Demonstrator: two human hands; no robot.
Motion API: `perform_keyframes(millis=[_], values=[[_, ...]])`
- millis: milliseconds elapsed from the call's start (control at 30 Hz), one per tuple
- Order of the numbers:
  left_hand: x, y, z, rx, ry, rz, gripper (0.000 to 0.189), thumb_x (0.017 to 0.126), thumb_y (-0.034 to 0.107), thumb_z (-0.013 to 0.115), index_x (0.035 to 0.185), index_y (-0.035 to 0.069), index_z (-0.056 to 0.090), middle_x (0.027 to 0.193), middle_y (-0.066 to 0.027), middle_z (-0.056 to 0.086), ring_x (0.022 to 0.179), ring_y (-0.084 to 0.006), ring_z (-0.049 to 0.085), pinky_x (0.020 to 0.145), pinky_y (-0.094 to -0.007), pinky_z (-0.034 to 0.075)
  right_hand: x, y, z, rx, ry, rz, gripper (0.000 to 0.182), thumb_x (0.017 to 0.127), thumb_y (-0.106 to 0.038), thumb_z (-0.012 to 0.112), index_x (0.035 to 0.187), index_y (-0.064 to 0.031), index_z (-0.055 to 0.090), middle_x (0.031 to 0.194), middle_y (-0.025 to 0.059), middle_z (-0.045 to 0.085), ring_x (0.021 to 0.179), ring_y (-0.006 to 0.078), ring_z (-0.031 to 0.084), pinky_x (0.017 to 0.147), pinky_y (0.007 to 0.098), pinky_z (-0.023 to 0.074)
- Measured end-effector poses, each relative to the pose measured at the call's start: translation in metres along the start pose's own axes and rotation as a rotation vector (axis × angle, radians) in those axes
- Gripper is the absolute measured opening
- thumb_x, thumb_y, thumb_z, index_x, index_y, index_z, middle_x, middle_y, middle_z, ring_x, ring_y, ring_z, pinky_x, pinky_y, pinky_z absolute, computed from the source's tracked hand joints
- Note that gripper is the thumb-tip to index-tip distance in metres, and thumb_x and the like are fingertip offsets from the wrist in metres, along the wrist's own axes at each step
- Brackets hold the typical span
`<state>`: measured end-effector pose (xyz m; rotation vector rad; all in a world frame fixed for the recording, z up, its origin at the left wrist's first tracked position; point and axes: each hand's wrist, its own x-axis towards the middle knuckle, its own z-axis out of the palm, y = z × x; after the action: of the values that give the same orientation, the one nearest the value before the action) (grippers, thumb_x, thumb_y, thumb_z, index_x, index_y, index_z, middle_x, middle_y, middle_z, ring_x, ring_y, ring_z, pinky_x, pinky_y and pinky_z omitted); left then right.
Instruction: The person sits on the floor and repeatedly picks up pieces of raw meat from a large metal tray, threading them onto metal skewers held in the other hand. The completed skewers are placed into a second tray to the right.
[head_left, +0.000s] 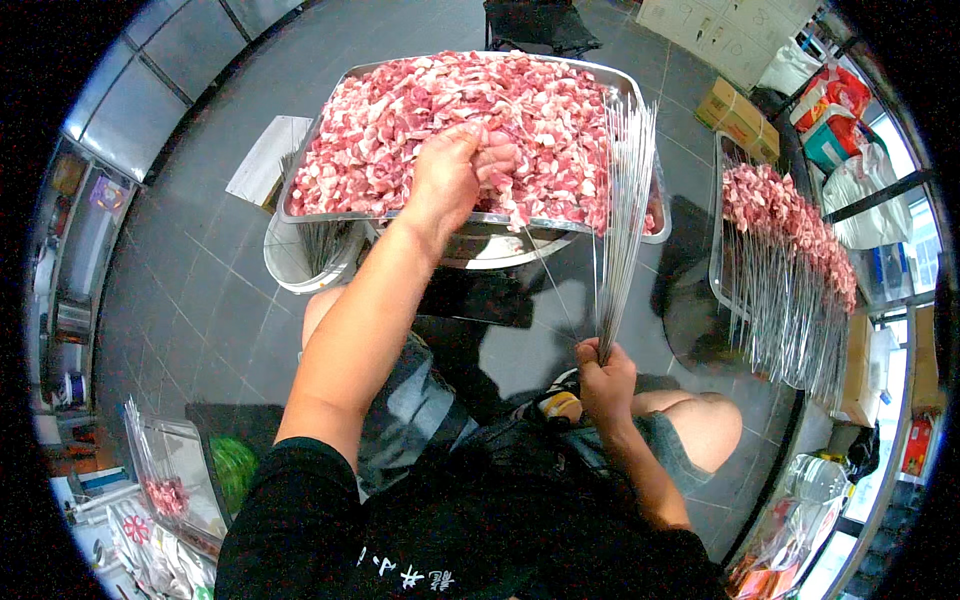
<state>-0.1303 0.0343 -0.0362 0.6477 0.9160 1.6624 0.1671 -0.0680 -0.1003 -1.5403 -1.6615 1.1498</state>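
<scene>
A large metal tray (480, 219) is heaped with small pieces of raw meat (360, 142). Over its middle, my left hand (457, 169) has its fingers curled around a few meat pieces; its fingertips are partly hidden among the meat. My right hand (606, 375), below the tray's right side, grips the lower ends of a bundle of thin metal skewers (626, 187), whose upper ends lie over the tray's right edge. One separate skewer (553, 281) slants from this hand up to a bit of meat at the tray's front edge, near my left hand.
At the right, a second tray (718, 225) bears many skewers with meat (795, 217). A white bucket (289, 274) of skewers stands left of my knees. A third tray (206, 465) with some meat is at the lower left. Cardboard boxes (739, 120) and bags line the right side.
</scene>
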Motion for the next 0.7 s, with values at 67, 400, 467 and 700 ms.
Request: perform_keyframes(millis=[67,400,467,700], values=[[-0.002,-0.018,0.009,-0.043,0.020,0.097,0.024,0.096,0.023,0.043,0.087,0.004,0.055,0.086,-0.0123,0.064,0.077,-0.0227,0.064,0.067,-0.0348,0.053,0.000,0.007,0.004,0.038,0.005,-0.027,0.016,0.084,-0.020,0.062,0.085,-0.0043,0.064,0.066,0.0054,0.061,0.060,0.0130,0.056,0.060,0.0304,0.0465],[-0.013,-0.042,0.043,0.426,0.081,0.277,0.027,0.097,0.031,0.041,0.088,0.009,0.054,0.062,-0.0046,0.046,0.053,-0.0175,0.048,0.046,-0.0320,0.040,-0.003,0.004,0.007,0.422,-0.185,0.065,0.028,0.089,-0.024,0.060,0.108,-0.0038,0.061,0.083,0.0032,0.064,0.063,0.0085,0.054,0.056,0.0244,0.0444],[0.001,-0.012,0.030,1.430,0.157,0.716,0.036,0.093,0.036,0.048,0.088,0.004,0.064,0.079,-0.0173,0.059,0.077,-0.0328,0.060,0.073,-0.0422,0.048,0.002,-0.003,0.006,0.618,-0.177,0.025,0.035,0.090,-0.025,0.059,0.118,-0.0039,0.057,0.092,0.0055,0.064,0.063,0.0079,0.054,0.055,0.0231,0.0434],[0.012,0.021,-0.016,2.013,0.361,0.300,0.031,0.088,0.032,0.052,0.099,0.006,0.064,0.095,-0.0204,0.060,0.087,-0.0353,0.062,0.074,-0.0458,0.050,0.003,0.017,0.012,0.539,-0.317,-0.014,0.031,0.094,-0.021,0.053,0.121,-0.0070,0.056,0.093,0.0026,0.060,0.063,0.0061,0.049,0.054,0.0218,0.0411]])
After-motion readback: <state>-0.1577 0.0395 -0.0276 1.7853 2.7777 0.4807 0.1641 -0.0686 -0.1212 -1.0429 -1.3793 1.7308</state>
